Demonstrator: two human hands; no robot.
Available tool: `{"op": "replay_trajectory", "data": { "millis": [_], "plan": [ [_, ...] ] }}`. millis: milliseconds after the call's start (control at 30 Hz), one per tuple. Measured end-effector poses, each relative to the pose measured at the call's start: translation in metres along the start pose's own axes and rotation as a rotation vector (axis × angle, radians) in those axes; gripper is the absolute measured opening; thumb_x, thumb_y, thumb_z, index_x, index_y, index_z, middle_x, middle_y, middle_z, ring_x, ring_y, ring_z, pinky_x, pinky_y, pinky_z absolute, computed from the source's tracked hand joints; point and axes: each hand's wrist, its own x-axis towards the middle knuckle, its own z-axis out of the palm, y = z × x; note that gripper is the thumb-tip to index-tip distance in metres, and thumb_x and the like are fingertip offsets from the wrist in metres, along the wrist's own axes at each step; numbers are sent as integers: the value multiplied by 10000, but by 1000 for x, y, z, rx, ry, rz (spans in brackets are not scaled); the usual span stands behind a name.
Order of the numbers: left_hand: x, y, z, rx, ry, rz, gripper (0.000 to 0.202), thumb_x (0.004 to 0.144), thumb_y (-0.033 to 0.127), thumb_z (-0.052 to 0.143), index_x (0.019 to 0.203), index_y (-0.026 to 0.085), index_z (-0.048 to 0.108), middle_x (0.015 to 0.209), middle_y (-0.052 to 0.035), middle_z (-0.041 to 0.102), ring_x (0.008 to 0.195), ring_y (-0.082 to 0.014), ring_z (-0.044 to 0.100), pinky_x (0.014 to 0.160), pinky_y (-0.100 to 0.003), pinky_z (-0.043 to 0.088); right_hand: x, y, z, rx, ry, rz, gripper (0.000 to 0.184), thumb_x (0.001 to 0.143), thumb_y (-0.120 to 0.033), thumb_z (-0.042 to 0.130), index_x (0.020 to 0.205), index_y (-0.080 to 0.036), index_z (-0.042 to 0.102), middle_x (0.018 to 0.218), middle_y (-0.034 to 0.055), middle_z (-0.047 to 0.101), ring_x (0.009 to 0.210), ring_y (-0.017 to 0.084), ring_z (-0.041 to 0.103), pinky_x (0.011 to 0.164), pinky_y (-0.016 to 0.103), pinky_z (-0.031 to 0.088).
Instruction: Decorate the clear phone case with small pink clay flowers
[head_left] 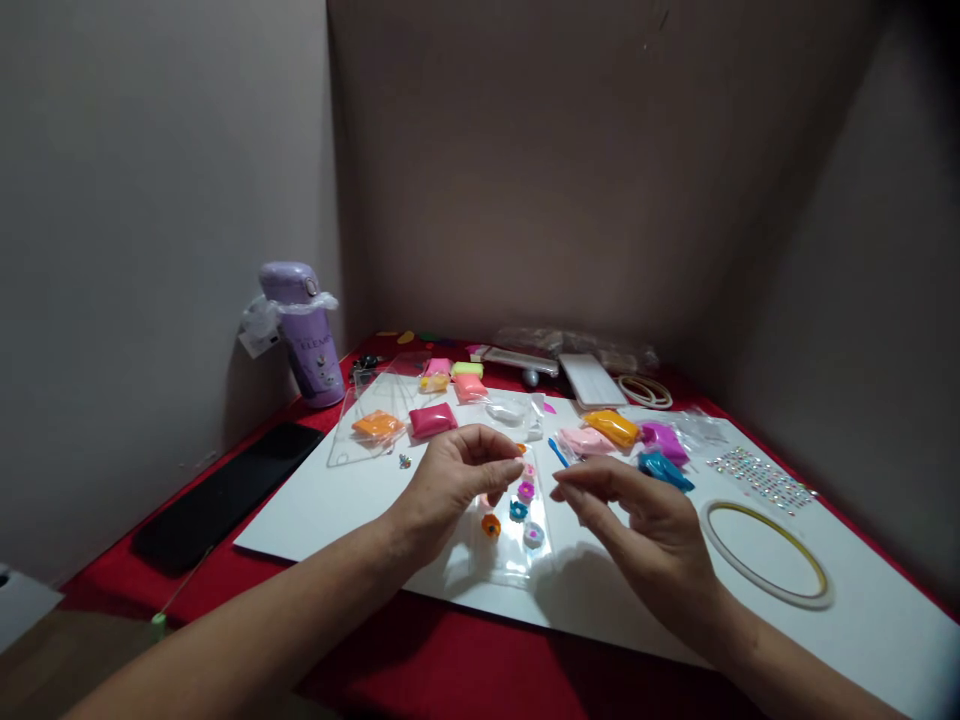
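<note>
My left hand (461, 470) hovers over a clear plastic sheet (512, 545) that carries several small clay flowers, among them an orange one (490, 525), a magenta one (526, 490) and a blue one (517, 510). Its fingers are pinched together at the tips near a small pink bit. My right hand (637, 520) is just right of the sheet, with thumb and forefinger pinched close; what lies between them is too small to make out. Both hands are above a white board (337, 505) on a red table (450, 670).
Bagged clay lumps lie behind: orange (377, 424), dark pink (433, 419), yellow-orange (613, 427), purple (664, 440), blue (664, 468). A tape ring (766, 552) and a gem sticker sheet (761, 475) sit at right. A purple bottle (304, 335) and black phone (229, 492) are at left.
</note>
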Motion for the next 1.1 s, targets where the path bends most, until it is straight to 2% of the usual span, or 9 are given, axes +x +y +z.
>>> {"op": "replay_trajectory", "data": {
  "millis": [100, 233, 400, 533, 733, 900, 1100],
  "plan": [
    [3, 4, 1, 27, -17, 10, 179, 717, 253, 744, 743, 119, 629, 627, 5, 573, 547, -85, 473, 542, -234, 377, 12, -9, 1, -22, -45, 37, 69, 893, -223, 601, 866, -219, 664, 756, -3, 667, 638, 128, 570, 570, 256, 449],
    [6, 18, 6, 75, -50, 38, 170, 701, 244, 744, 749, 119, 640, 662, 0, 581, 563, -89, 487, 561, -246, 386, 24, -21, 5, -60, -111, 2, 85, 911, -241, 575, 878, -214, 649, 800, 13, 677, 702, 144, 601, 626, 275, 460],
    [12, 27, 10, 139, -37, 22, 192, 663, 244, 767, 705, 110, 636, 627, 3, 564, 562, -93, 486, 566, -251, 397, 32, -16, 8, -134, -28, 29, 179, 892, -332, 603, 780, -193, 616, 683, 6, 632, 593, 133, 561, 545, 267, 445],
    [20, 25, 15, 176, -18, 31, 206, 657, 249, 764, 723, 117, 620, 637, 4, 564, 551, -97, 490, 543, -254, 401, 39, -15, 3, -135, -45, 75, 170, 887, -332, 606, 789, -193, 602, 682, 1, 622, 592, 130, 563, 536, 260, 442],
    [23, 24, 20, 213, 31, 119, 144, 692, 139, 694, 804, 126, 605, 706, 4, 579, 623, -101, 523, 579, -244, 420, 47, -21, -4, -81, -122, 124, 118, 889, -289, 593, 814, -200, 612, 688, -10, 615, 608, 122, 549, 547, 246, 440],
    [23, 12, 18, 177, 46, 167, 134, 714, 147, 681, 812, 134, 590, 692, 15, 561, 637, -103, 525, 575, -234, 414, 35, -9, 3, 26, -97, 226, 114, 890, -305, 595, 869, -194, 606, 701, -8, 605, 588, 116, 533, 486, 225, 427],
    [20, -6, 16, 180, 36, 135, 96, 732, 169, 689, 781, 139, 612, 680, 7, 593, 608, -102, 526, 569, -235, 411, 15, 5, 7, 54, -33, 224, 130, 890, -329, 598, 893, -210, 649, 768, 7, 646, 634, 132, 577, 540, 241, 470]
  ]
}}
